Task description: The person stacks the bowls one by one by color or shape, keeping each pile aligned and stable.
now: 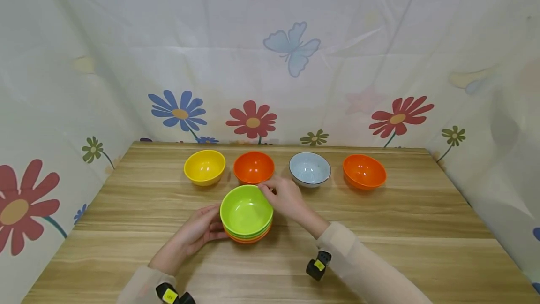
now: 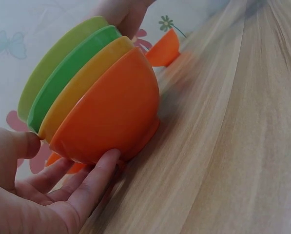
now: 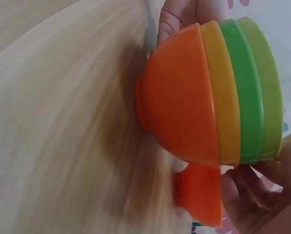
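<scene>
A stack of nested bowls appears to stand on the wooden table, between both hands. From the top down it has a lime green bowl, a green bowl, an amber bowl and an orange bowl at the bottom. My left hand holds the stack's left side, its fingers against the orange bowl and the thumb by the rims. At the upper right, my right hand pinches the rim of the lime green bowl between thumb and fingers.
Behind the stack, a row of single bowls crosses the wooden table: a yellow bowl, an orange-red bowl, a pale blue bowl with a dark rim, and another orange bowl. A flower-printed curtain surrounds the table's back and sides.
</scene>
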A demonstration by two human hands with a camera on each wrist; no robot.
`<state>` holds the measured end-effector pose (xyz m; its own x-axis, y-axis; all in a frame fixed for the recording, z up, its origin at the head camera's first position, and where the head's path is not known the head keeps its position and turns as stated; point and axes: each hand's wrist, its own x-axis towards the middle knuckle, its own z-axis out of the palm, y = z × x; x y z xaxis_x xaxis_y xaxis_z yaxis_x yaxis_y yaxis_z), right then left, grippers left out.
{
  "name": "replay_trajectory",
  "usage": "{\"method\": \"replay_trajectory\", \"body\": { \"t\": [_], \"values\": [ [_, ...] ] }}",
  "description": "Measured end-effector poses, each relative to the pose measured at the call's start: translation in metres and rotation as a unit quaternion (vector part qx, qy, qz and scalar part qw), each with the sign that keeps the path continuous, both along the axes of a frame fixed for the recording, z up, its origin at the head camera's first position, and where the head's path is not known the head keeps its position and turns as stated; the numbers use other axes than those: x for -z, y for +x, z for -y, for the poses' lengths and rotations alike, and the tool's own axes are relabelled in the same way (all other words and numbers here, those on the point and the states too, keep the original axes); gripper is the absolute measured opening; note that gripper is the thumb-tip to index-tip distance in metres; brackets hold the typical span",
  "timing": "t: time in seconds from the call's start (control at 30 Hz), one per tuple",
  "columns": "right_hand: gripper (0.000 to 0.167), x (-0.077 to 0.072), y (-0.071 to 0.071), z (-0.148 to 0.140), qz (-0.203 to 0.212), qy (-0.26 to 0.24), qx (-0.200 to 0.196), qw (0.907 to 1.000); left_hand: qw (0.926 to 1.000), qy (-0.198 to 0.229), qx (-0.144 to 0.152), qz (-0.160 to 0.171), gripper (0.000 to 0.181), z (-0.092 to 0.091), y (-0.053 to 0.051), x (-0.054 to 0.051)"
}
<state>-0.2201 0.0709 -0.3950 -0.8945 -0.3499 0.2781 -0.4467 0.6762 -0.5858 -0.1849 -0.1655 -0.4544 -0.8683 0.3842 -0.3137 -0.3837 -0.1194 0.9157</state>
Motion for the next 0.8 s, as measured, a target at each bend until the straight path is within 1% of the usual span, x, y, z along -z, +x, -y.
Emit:
{"method": "replay_trajectory", "body": {
  "t": [0.03, 0.13, 0.27, 0.33, 0.43, 0.57, 0.63, 0.73, 0.8],
  "values": [
    [0.020, 0.001, 0.000, -0.001, 0.006, -0.003, -0.003, 1.0000, 1.0000, 0.000, -0.001, 0.001, 0.055, 0.000, 0.000, 0.000],
    [0.023, 0.004, 0.002, -0.005, 0.045, -0.026, -0.005, 0.9986, 1.0000, -0.004, -0.007, 0.005, 0.055, 0.000, 0.000, 0.001],
    [0.026, 0.008, 0.006, -0.010, 0.095, -0.061, -0.009, 0.9936, 0.9999, -0.007, -0.013, 0.008, 0.056, 0.000, 0.000, 0.002],
    [0.029, 0.010, 0.008, -0.012, 0.108, -0.073, -0.013, 0.9914, 0.9999, -0.005, -0.012, 0.006, 0.057, 0.000, 0.001, 0.002],
    [0.032, 0.015, 0.008, -0.015, 0.116, -0.085, -0.022, 0.9893, 0.9999, -0.002, -0.010, 0.005, 0.057, 0.000, 0.001, 0.001],
    [0.033, 0.020, 0.009, -0.017, 0.129, -0.104, -0.024, 0.9858, 1.0000, 0.000, -0.008, 0.005, 0.056, 0.000, 0.001, 0.000],
    [0.034, 0.022, 0.010, -0.018, 0.138, -0.118, -0.026, 0.9830, 1.0000, 0.000, -0.008, 0.005, 0.055, 0.000, 0.001, 0.001],
    [0.036, 0.026, 0.011, -0.019, 0.171, -0.153, -0.033, 0.9727, 1.0000, -0.002, -0.008, 0.005, 0.055, 0.000, 0.000, 0.001],
    [0.038, 0.029, 0.012, -0.020, 0.187, -0.166, -0.032, 0.9676, 1.0000, -0.002, -0.008, 0.006, 0.055, -0.001, 0.000, 0.001]
  ]
}}
